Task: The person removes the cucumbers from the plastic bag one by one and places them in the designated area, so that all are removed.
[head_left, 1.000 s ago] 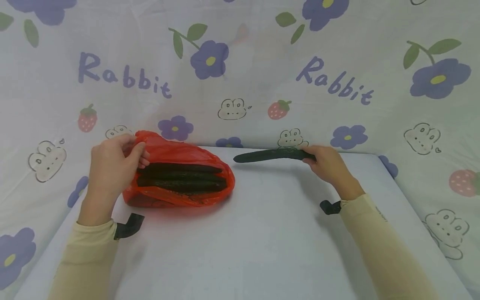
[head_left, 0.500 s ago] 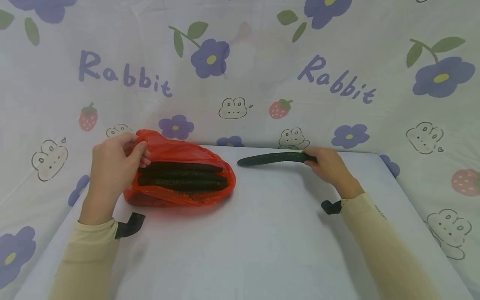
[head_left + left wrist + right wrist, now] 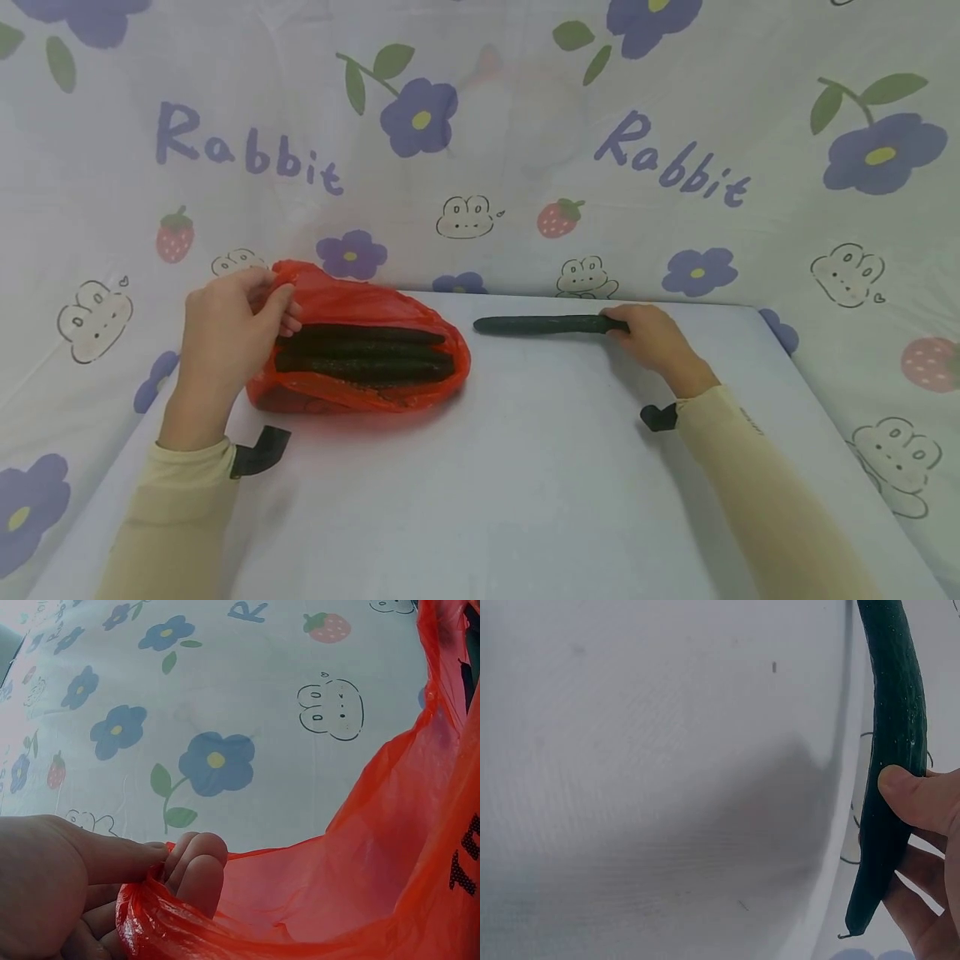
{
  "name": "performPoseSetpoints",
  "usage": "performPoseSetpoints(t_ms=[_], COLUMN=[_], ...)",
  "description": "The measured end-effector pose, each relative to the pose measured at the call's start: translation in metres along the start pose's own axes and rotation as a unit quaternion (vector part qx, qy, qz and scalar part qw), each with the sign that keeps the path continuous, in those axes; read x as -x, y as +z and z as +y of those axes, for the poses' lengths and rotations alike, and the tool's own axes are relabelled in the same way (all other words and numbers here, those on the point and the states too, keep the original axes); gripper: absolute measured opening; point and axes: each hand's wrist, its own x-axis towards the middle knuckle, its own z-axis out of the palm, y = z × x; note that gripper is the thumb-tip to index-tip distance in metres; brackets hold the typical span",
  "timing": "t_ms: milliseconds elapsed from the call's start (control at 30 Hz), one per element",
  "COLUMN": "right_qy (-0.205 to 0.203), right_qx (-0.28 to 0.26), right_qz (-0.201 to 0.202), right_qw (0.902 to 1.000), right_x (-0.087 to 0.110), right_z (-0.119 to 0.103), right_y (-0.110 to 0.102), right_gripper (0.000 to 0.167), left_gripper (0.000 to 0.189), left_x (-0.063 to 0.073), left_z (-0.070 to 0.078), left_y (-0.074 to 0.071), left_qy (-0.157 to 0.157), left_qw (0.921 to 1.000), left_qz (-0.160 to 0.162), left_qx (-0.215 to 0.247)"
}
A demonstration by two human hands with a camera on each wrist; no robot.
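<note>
My left hand pinches the upper left edge of a red plastic bag and holds its mouth spread. In the left wrist view, the bag's film bunches between thumb and fingers. Several dark green cucumbers lie side by side inside the bag. To the right of it, my right hand grips another cucumber near one end. That cucumber lies nearly level, its far end pointing left toward the bag. The right wrist view shows the thumb across the gripped cucumber, with the fingers behind it.
Both hands work over a white table. Behind its back edge hangs a white cloth printed with flowers, rabbits and strawberries. A black strap piece sticks out from the left wrist, and a similar black piece from the right.
The cucumber in my right hand has come down slightly and turned more level. My left hand and the bag have stayed nearly still.
</note>
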Motion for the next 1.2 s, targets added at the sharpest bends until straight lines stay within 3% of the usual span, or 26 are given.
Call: performPoseSetpoints(t_ms=[533,1200], right_qy=[0.035,0.052], right_qx=[0.003,-0.012], right_qz=[-0.039,-0.041], right_qw=[0.9986,0.9977], right_x=[-0.001,-0.002], right_z=[0.001,0.002], right_y=[0.011,0.012], right_gripper=[0.041,0.047], left_gripper=[0.023,0.024], left_x=[0.001,0.001], left_z=[0.0,0.0], left_y=[0.0,0.0], left_qy=[-0.004,-0.013], left_qw=[1.0,0.9998], left_qz=[-0.008,-0.011], left_qx=[-0.002,-0.009])
